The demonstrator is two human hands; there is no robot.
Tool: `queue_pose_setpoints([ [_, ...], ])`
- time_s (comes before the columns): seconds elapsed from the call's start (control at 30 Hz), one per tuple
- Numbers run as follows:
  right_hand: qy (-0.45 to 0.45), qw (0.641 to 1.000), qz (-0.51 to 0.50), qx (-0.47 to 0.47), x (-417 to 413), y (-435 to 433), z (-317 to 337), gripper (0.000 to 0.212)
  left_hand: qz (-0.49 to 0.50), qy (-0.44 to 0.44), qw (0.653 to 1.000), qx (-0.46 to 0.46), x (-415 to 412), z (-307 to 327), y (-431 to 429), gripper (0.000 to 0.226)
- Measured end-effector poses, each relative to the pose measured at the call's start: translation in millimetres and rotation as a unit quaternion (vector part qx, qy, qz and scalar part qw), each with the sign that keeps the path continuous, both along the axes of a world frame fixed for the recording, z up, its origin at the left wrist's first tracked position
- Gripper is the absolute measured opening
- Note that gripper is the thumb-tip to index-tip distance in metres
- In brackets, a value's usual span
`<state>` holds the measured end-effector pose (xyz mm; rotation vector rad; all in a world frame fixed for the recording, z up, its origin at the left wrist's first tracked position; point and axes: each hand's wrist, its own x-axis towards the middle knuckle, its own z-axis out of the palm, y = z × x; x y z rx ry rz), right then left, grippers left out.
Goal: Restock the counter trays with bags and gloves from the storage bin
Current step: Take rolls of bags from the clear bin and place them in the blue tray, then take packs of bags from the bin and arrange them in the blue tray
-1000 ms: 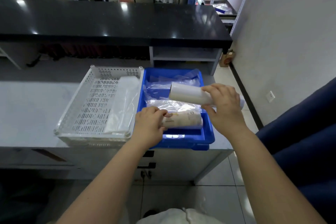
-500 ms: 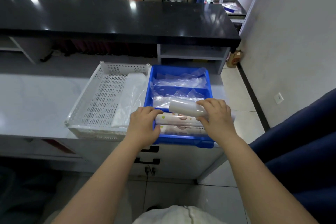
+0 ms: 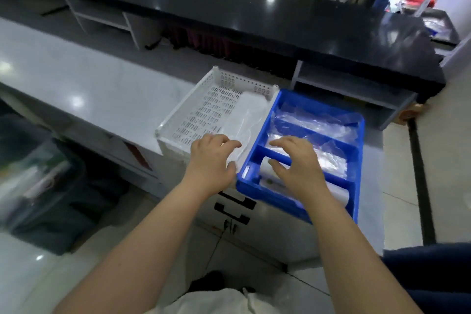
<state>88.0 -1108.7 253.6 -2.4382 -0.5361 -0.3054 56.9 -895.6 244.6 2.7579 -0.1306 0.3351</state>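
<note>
A blue divided tray (image 3: 355, 181) sits at the counter's near edge. Its nearest compartment holds white rolls of bags (image 3: 339, 192), and the two farther compartments hold clear plastic bags (image 3: 316, 120). To its left stands a white perforated tray (image 3: 204, 109) with a flat stack of translucent bags (image 3: 248, 120) along its right side. My right hand (image 3: 295, 163) hovers over the near compartments, fingers spread, holding nothing. My left hand (image 3: 211, 158) is open over the near right corner of the white tray, just above the bag stack.
A clear storage bin (image 3: 38, 186) with packaged goods sits on the floor at the left. A black raised counter (image 3: 254, 15) runs behind the trays. Drawer handles (image 3: 234, 206) show below the counter edge. A dark blue seat (image 3: 433, 270) is at the lower right.
My right hand has let go of the white roll, which now lies in the blue tray's near compartment. Both hands have lifted off the rolls and opened. The view has swung left.
</note>
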Motion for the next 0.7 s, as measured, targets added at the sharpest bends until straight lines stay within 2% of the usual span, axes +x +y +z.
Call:
queue_pose_setpoints([
  [0.1, -0.021, 0.994, 0.109, -0.022, 10, 64, 16, 0.033, 0.066, 0.024, 0.997, 0.011, -11, -1, 41, 0.048],
  [0.27, -0.019, 0.972, 0.222, -0.076, 10, 186, 17, 0.030, 0.194, 0.030, 0.981, -0.002, -49, -4, 140, 0.047],
  [0.57, -0.114, 0.906, 0.381, -0.145, -17, 474, 8, 0.035, 0.392, -0.005, 0.920, -0.002, -134, -14, 396, 0.042],
  [0.7, -0.140, 0.882, 0.406, -0.196, -37, 594, -11, 0.042, 0.460, 0.032, 0.887, 0.022, -167, -25, 496, 0.044],
])
